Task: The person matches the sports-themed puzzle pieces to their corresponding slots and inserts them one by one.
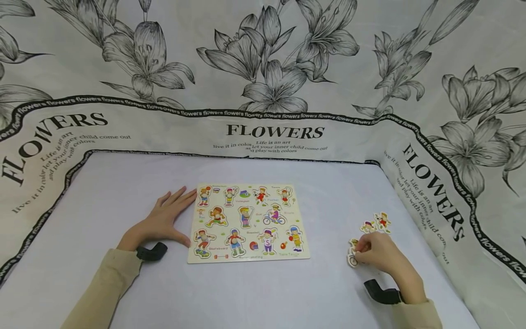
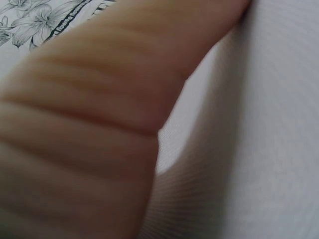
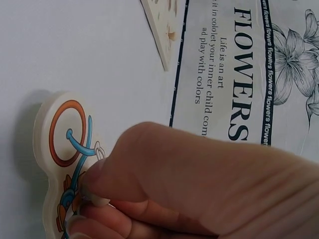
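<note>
Well to the right of the puzzle board (image 1: 233, 219), the right hand (image 1: 381, 257) I follow from afar pinches a bicycle piece (image 1: 352, 261), thumb and fingers drawn together on its edge. The piece juts out past the fingertips on the board's side, its orange-rimmed wheel in plain sight in my right wrist view; whether it touches the white desk (image 1: 156, 292) I cannot tell. A red-clad figure piece (image 1: 383, 222) and a second cut-out (image 1: 367, 226) lie farther right of the board, just past the hand. At the board's left edge, I see the left hand (image 1: 160, 224) with fingers spread wide and straight, gripping nothing.
</note>
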`<state>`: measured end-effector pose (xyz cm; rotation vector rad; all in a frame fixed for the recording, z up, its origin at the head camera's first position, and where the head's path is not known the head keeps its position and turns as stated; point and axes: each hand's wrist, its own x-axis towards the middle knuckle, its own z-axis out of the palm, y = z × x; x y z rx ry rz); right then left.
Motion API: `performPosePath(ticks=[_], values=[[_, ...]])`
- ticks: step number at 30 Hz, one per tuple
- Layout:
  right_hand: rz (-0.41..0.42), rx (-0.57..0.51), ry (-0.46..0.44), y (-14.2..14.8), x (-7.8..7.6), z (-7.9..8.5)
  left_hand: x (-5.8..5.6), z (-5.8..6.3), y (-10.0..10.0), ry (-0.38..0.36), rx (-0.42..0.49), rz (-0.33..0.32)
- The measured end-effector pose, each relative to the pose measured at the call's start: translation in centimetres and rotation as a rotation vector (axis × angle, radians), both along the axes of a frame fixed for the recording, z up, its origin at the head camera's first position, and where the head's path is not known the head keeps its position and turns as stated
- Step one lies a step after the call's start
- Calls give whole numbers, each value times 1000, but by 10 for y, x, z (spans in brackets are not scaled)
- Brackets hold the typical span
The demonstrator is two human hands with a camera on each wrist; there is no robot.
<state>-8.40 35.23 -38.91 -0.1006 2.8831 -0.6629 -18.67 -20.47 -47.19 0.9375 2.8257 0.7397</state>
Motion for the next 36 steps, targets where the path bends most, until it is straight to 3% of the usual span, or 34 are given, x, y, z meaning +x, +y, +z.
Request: performPosePath(ticks=[19,36], values=[[62,-6,57,-20,-18,11,-2,-2,1,4,-4,7],[88,-6,47,-47,-33,24,-2,-5,1,-1,-3,9]])
